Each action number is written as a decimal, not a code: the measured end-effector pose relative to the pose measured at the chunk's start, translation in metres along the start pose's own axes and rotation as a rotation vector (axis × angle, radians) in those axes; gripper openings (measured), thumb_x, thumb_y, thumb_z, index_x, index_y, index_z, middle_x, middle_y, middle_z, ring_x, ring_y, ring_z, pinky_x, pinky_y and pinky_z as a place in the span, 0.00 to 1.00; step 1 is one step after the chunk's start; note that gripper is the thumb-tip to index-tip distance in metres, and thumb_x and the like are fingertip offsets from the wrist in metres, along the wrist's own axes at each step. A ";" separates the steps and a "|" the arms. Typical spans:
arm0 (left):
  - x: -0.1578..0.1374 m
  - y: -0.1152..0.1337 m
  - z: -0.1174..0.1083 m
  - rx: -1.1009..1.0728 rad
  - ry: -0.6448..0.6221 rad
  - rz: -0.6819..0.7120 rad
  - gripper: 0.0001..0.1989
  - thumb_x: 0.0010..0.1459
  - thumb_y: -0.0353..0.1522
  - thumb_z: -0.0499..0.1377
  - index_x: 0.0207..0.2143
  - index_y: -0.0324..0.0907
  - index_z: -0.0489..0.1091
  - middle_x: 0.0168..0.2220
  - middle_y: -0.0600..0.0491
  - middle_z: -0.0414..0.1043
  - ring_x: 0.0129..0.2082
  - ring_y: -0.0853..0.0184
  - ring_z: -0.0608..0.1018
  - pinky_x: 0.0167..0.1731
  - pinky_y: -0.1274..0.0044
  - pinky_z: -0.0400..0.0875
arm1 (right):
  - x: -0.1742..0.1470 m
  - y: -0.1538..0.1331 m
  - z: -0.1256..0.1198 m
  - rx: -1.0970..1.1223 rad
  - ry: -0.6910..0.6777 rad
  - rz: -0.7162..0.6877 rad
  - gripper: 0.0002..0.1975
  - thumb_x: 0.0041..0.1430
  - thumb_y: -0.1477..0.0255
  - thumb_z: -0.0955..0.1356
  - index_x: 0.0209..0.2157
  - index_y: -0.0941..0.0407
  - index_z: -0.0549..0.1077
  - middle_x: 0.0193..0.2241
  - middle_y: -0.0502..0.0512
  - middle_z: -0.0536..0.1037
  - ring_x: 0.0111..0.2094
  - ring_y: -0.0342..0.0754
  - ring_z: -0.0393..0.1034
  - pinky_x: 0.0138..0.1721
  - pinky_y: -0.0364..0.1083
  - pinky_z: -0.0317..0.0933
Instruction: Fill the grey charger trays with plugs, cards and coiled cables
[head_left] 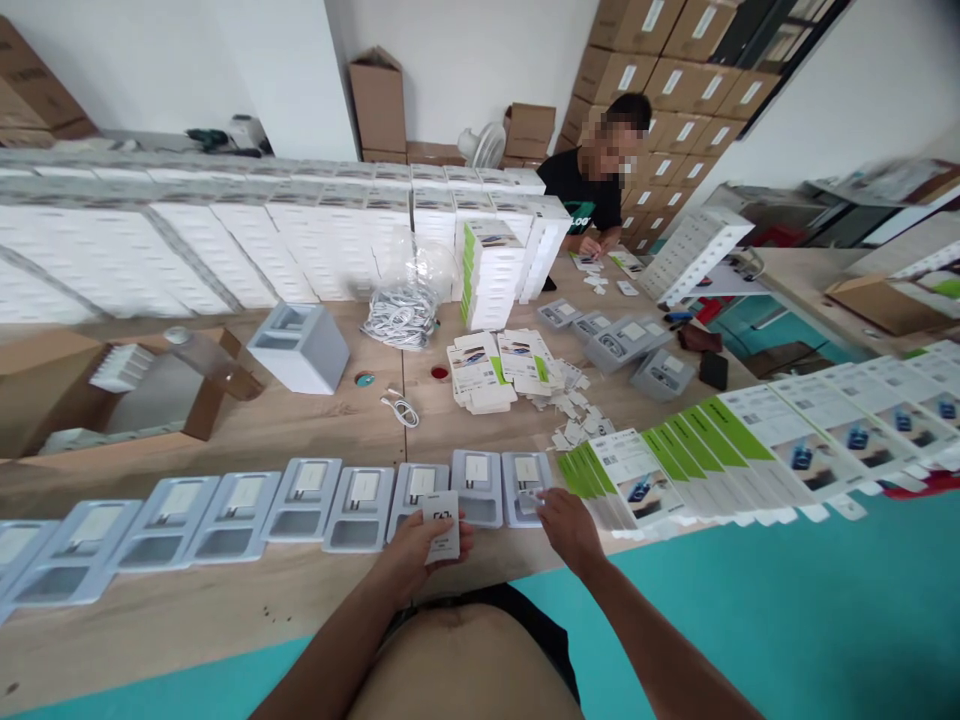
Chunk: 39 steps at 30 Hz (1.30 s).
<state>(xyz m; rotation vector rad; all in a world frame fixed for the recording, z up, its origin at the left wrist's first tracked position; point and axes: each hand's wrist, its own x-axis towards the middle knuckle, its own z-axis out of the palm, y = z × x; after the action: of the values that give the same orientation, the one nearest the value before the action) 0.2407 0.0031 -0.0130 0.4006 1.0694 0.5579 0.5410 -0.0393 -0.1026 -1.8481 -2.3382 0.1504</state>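
Above the tabletop point(172, 620), left hand point(409, 550) grips a white card stack point(441, 530); right hand point(570, 528) seems to pinch a pale item point(528, 501), details unclear, over the end tray point(514, 518). Cards probably light, bendy, slippery; best held by the edges. Forearms reach forward, converging. More trays point(277, 500) left, printed sleeves point(652, 490) right.

- Card point(442, 522) in the left hand point(409, 550): smooth, matt paper stock
- Trays point(356, 534) in the front row: smooth moulded plastic, low sheen
- Chargers point(364, 485) in the trays: smooth plastic
- Tabletop point(187, 632): wood-grained, matt
- Green-and-white boxes point(802, 455): smooth printed card
- Bag point(421, 266): clear, crinkled, glossy plastic film
- Cables point(401, 317): smooth plastic
- Bottle point(201, 356): transparent, shiny plastic
- Open carton point(204, 408): matt brown cardboard
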 end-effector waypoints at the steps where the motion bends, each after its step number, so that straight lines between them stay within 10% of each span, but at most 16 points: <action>1: 0.000 -0.001 0.000 0.001 -0.002 -0.001 0.15 0.53 0.32 0.61 0.43 0.34 0.70 0.37 0.42 0.79 0.34 0.60 0.81 0.35 0.70 0.77 | 0.002 0.001 -0.001 -0.012 0.017 0.019 0.11 0.62 0.76 0.62 0.32 0.55 0.76 0.54 0.58 0.72 0.58 0.53 0.61 0.54 0.52 0.56; 4: 0.001 -0.002 -0.001 -0.004 0.002 -0.001 0.15 0.53 0.32 0.61 0.44 0.34 0.70 0.37 0.42 0.79 0.33 0.60 0.81 0.35 0.70 0.77 | 0.008 0.001 -0.001 -0.020 0.009 0.032 0.10 0.60 0.78 0.62 0.30 0.56 0.74 0.58 0.58 0.67 0.61 0.54 0.55 0.56 0.52 0.54; 11: 0.000 -0.001 -0.001 -0.023 0.022 -0.006 0.16 0.53 0.31 0.61 0.44 0.34 0.70 0.37 0.42 0.79 0.33 0.61 0.81 0.36 0.70 0.77 | 0.013 0.002 0.001 -0.010 -0.009 0.049 0.10 0.64 0.75 0.61 0.36 0.56 0.74 0.33 0.56 0.77 0.39 0.51 0.68 0.41 0.49 0.54; 29: 0.005 -0.001 -0.002 -0.004 0.024 -0.003 0.16 0.53 0.31 0.61 0.45 0.33 0.70 0.38 0.41 0.79 0.35 0.59 0.81 0.35 0.70 0.77 | 0.008 0.004 0.001 0.063 -0.195 -0.135 0.13 0.65 0.66 0.62 0.34 0.51 0.77 0.35 0.54 0.77 0.40 0.50 0.66 0.38 0.47 0.53; 39: 0.007 0.000 0.000 -0.149 -0.031 -0.053 0.16 0.54 0.28 0.53 0.44 0.30 0.71 0.40 0.37 0.78 0.40 0.55 0.81 0.42 0.64 0.76 | 0.018 -0.010 -0.018 0.209 -0.037 0.165 0.14 0.66 0.69 0.60 0.37 0.54 0.77 0.36 0.55 0.78 0.41 0.51 0.67 0.43 0.49 0.56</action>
<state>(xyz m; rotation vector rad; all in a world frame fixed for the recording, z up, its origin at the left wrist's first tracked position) 0.2433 0.0079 -0.0181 0.2486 0.9988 0.5781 0.5309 -0.0245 -0.0821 -1.9447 -2.0978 0.4340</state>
